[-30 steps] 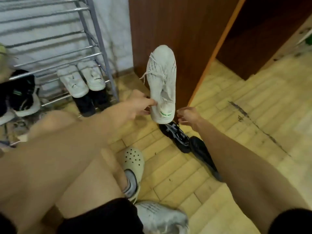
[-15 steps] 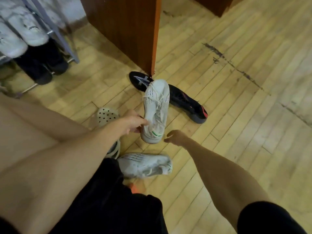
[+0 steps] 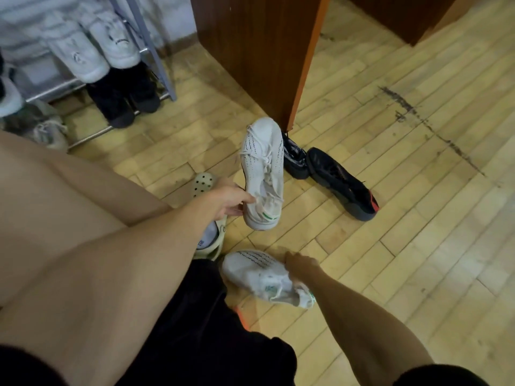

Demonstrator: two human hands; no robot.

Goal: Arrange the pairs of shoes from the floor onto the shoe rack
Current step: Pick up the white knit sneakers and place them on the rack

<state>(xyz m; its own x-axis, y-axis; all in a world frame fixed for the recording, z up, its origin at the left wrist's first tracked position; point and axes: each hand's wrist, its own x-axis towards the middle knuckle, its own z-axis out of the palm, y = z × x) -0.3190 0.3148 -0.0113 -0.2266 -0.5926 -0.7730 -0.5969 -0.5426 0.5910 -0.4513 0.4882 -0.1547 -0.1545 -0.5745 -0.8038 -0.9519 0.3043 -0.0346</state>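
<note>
While the left hand (image 3: 231, 201) stays clamped on a white sneaker (image 3: 263, 162), the right hand (image 3: 301, 264) now touches its mate (image 3: 256, 268), grip unclear; the rack (image 3: 160, 71) holds a black pair (image 3: 122, 98).

Lower shoe rack (image 3: 160, 65) apparently crowded

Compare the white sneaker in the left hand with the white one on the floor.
The held sneaker hangs in the air, gripped at the heel by the left hand; the floor sneaker lies on the boards by the right hand. The held sneaker's toe points away, the floor sneaker's leftward. Both white, laced, green-marked.
</note>
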